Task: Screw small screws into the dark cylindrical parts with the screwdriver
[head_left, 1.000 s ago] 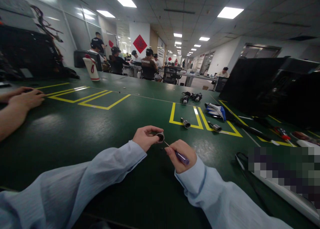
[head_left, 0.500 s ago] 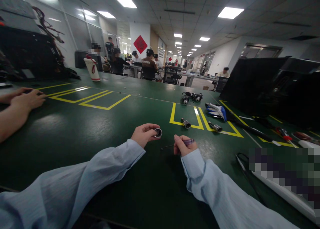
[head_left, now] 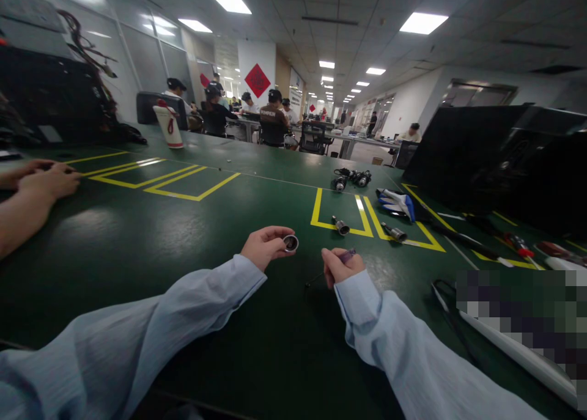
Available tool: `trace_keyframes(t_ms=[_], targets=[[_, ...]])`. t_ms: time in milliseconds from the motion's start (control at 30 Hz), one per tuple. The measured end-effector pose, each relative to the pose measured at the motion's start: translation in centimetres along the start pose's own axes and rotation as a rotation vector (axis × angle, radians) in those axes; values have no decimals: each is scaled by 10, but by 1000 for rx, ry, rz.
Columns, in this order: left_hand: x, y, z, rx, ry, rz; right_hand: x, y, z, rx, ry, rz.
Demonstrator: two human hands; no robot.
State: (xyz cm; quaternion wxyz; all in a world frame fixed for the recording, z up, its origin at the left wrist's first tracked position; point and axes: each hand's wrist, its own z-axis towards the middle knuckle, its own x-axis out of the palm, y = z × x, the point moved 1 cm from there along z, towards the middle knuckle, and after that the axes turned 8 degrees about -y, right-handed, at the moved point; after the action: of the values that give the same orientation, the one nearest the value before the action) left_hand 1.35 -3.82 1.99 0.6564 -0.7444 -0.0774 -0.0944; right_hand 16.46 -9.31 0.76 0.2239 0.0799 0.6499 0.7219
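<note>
Closed around a round metal cup-shaped part (head_left: 290,243), my left hand (head_left: 265,247) keeps its hollow end turned to the right and towards me. Something dark shows inside the part, too small to make out. My right hand (head_left: 340,266) grips a thin screwdriver (head_left: 348,255) by its purple see-through handle. The shaft slants down to the left, its tip low over the green table and apart from the metal part. Beyond my right hand, two similar metal parts with stems, one nearer (head_left: 340,226) and one further right (head_left: 395,233), lie at the yellow tape outlines.
Black-cabled metal parts (head_left: 351,179) lie farther back on the table (head_left: 206,236). Blue-white gloves (head_left: 397,204) and a red-handled screwdriver (head_left: 520,245) are at right. A cup (head_left: 169,126) stands at the far left. Another person's hands (head_left: 48,181) rest at the left edge.
My right hand has shifted slightly right, and the screwdriver's tip has moved right and down, farther from the metal part. My left hand has barely moved.
</note>
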Motion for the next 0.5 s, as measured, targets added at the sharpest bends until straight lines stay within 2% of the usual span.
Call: trace_keyframes(t_ms=[133, 200, 333, 500], targets=[[-1, 1, 0, 0, 1, -23, 2, -1, 1, 104, 52, 239], [-2, 1, 1, 8, 10, -24, 2, -1, 0, 87, 63, 350], [-3, 3, 2, 37, 37, 19, -3, 1, -6, -120, 21, 451], [-1, 3, -2, 64, 67, 67, -4, 5, -16, -424, -12, 203]])
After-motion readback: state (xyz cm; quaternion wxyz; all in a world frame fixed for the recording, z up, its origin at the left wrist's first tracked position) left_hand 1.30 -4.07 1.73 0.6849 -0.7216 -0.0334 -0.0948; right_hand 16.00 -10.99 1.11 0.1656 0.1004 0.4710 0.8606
